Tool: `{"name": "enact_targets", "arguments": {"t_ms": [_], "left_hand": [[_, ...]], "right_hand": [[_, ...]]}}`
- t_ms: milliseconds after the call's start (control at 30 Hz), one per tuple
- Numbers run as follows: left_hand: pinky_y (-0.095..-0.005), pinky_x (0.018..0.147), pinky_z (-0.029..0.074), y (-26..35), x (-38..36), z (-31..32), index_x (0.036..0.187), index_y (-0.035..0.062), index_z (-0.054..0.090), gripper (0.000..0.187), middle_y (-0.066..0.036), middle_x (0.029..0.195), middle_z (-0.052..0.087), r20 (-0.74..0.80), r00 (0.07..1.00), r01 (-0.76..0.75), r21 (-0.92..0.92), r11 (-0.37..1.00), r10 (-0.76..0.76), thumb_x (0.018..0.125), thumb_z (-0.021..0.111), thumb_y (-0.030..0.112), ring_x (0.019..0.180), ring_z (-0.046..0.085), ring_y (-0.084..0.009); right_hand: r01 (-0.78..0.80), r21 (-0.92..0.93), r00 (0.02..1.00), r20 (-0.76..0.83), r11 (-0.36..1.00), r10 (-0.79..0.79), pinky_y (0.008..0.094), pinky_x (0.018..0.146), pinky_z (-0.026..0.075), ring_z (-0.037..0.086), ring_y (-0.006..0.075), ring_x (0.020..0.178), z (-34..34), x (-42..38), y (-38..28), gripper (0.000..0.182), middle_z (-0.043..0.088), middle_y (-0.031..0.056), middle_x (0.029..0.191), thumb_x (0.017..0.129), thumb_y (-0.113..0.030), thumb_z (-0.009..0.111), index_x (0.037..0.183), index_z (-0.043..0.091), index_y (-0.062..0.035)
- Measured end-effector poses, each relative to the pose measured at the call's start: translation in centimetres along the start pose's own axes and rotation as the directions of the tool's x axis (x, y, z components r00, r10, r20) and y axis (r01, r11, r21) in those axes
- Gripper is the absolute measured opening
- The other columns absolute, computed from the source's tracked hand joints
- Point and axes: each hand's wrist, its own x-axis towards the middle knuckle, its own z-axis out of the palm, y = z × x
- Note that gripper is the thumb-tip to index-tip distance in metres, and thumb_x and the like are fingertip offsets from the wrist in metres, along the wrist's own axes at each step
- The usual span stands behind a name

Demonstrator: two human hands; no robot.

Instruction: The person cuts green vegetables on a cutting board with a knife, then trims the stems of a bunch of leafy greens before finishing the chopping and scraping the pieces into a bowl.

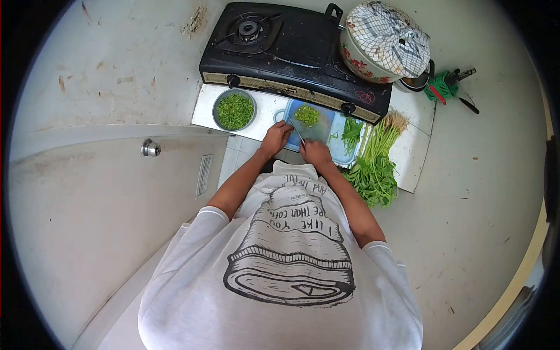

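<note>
My left hand (275,139) rests at the near left edge of a blue cutting board (332,143), fingers curled on it; I cannot see anything held under them. My right hand (315,153) grips a knife (294,130) whose blade points away across the board, between my two hands. A small heap of chopped greens (307,115) lies at the board's far side. A few cut green stalks (351,132) lie on the board's right part.
A metal bowl of chopped greens (234,109) stands left of the board. A bunch of long leafy greens (373,169) lies to the right. Behind are a black gas stove (291,46), a cloth-covered pot (382,41) and a green tool (443,87). A door with a knob (150,147) is at left.
</note>
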Motion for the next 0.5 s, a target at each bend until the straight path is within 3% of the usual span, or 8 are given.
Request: {"name": "enact_targets", "arguments": {"t_ms": [300,500], "left_hand": [[-0.0453,0.076,0.054,0.0,-0.1,0.1,0.099,0.0025,0.072,0.015,-0.017,0.09,0.064,-0.003,0.998,0.061,-0.065,0.996,-0.061,0.087,0.066,-0.001,0.084,0.065,-0.0391],[-0.045,0.076,0.054,0.3,-0.1,-0.1,0.098,0.0014,0.072,0.013,-0.018,0.09,0.064,-0.007,0.999,0.049,-0.083,0.995,-0.05,0.087,0.065,-0.001,0.084,0.065,-0.0398]], "right_hand": [[-0.058,0.022,0.998,-0.014,0.998,0.058,0.0537,0.079,0.057,0.072,0.0437,0.083,-0.9,-2.2,0.5,0.041,0.073,0.0251,0.087,0.101,-0.037,0.052,0.099,0.067,0.0015],[-0.01,0.025,0.997,0.079,1.0,0.008,0.0526,0.078,0.058,0.073,0.0427,0.083,-1.7,-2.4,-0.4,0.04,0.073,0.0253,0.087,0.099,-0.035,0.053,0.1,0.067,0.0017]]}}
